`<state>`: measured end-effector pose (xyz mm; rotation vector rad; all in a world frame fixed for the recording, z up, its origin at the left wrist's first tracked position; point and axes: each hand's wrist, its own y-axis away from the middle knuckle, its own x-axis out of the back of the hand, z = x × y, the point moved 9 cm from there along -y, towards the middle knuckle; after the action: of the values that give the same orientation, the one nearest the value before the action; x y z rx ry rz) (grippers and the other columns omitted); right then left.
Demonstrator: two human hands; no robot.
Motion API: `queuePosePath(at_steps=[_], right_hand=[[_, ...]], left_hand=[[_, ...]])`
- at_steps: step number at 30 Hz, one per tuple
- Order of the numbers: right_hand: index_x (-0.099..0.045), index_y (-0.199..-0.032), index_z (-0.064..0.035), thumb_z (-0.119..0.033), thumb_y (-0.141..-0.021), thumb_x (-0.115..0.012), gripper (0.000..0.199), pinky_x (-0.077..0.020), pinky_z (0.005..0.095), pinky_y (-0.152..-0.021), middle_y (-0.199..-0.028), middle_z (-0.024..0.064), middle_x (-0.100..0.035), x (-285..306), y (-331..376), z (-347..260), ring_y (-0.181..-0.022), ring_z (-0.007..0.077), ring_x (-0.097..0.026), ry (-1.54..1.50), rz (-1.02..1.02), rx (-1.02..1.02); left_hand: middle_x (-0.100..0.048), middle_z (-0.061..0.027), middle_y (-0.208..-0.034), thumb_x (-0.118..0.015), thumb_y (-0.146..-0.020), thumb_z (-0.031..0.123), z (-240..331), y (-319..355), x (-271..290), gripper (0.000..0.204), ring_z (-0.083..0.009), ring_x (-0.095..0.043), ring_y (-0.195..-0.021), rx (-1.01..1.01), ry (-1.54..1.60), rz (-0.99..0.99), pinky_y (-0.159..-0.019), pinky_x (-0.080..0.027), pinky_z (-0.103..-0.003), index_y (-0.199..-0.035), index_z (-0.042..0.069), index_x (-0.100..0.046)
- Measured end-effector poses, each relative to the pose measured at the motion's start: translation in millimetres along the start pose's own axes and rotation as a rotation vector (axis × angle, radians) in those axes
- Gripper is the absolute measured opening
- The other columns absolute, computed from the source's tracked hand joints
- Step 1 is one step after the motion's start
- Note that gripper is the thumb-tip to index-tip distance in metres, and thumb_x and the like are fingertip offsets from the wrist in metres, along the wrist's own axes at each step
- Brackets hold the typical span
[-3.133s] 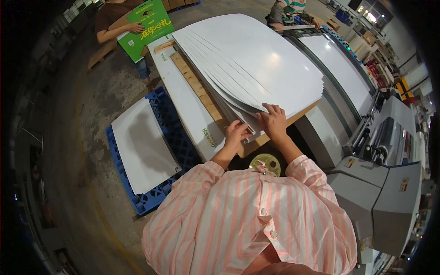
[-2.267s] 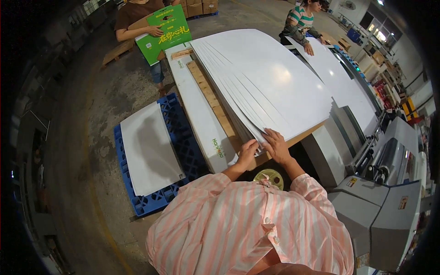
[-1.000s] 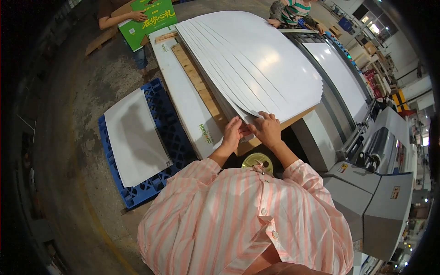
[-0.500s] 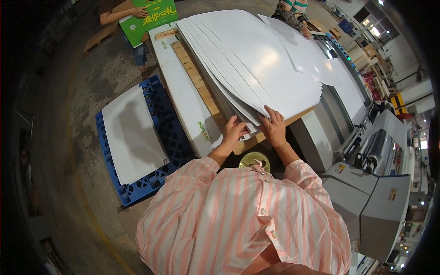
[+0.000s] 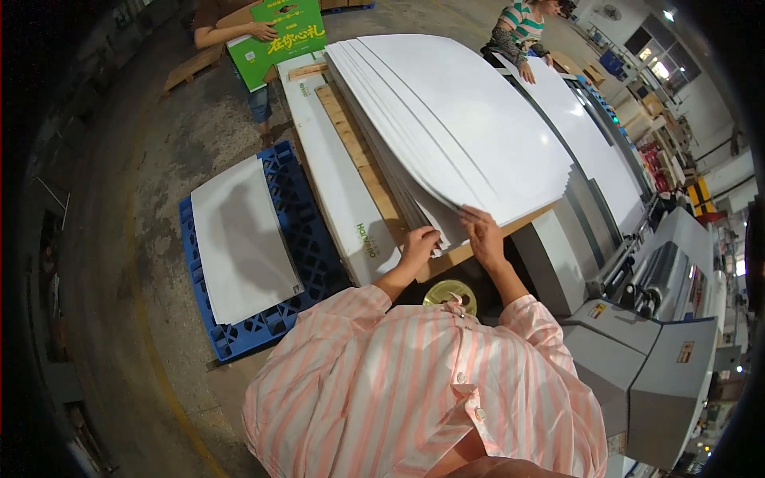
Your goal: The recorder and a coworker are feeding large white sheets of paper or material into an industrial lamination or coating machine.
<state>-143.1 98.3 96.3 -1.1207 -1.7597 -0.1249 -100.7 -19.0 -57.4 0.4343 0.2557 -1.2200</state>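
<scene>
A big stack of white glossy sheets (image 5: 454,111) lies in front of me, its upper layers fanned and bowed up along the left side. At the stack's near corner my right hand (image 5: 484,237) has its fingers closed on the edge of the raised sheets. Just to its left, my left hand (image 5: 418,245) is curled at the edge of the lower sheets; its fingers are bent together, and what lies between them is too small to make out.
Wooden strips (image 5: 358,147) and a white printed board (image 5: 331,171) lie under the stack. A blue pallet (image 5: 307,231) with white sheets stands left. A grey machine (image 5: 606,342) is at right, where a co-worker (image 5: 526,32) handles a white sheet (image 5: 586,119). Another person holds a green box (image 5: 279,40).
The co-worker's sheet has slid right, off the stack and onto the machine. My left hand's fingers have curled in more. My right hand stays by the corner; the view has shifted slightly.
</scene>
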Motion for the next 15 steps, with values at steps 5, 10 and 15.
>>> queuePosePath(at_steps=[5, 10, 15], right_hand=[[-0.062, -0.106, -0.0063, -0.001, -0.076, -0.057, 0.03, -0.0458, 0.0366, -0.083, -0.111, 0.0084, -0.059, -29.6, 9.7, 7.4, -0.097, 0.0289, -0.055, 0.29, -0.125, 0.121], [-0.057, -0.112, -0.0107, 0.002, -0.066, -0.055, 0.048, -0.0452, 0.0362, -0.08, -0.114, 0.0071, -0.056, -1.6, -1.8, -36.8, -0.092, 0.0262, -0.054, 0.26, -0.074, 0.253], [-0.065, -0.097, -0.0126, -0.004, -0.065, -0.057, 0.034, -0.0435, 0.0369, -0.08, -0.12, 0.0088, -0.052, -14.8, -1.3, -23.2, -0.098, 0.0276, -0.051, 0.36, -0.151, 0.16]], left_hand=[[-0.055, -0.0026, -0.07, -0.057, -0.082, 0.012, 2.4, -2.2, 1.4, 0.014, -0.0097, -0.055, -0.064, 0.02, -0.104, -0.02, -0.06, -0.047, -0.023, -0.082, -0.002, -0.06], [-0.06, -0.0058, -0.081, -0.053, -0.089, 0.02, 1.7, 0.0, 0.0, 0.022, -0.0143, -0.06, -0.071, 0.107, 0.229, -0.049, -0.063, -0.05, -0.026, -0.096, -0.001, -0.058], [-0.06, -0.0054, -0.087, -0.05, -0.092, 0.025, 2.7, -3.4, -2.5, 0.026, -0.0145, -0.06, -0.075, 0.097, 0.196, -0.099, -0.067, -0.051, -0.027, -0.101, 0.001, -0.057]])
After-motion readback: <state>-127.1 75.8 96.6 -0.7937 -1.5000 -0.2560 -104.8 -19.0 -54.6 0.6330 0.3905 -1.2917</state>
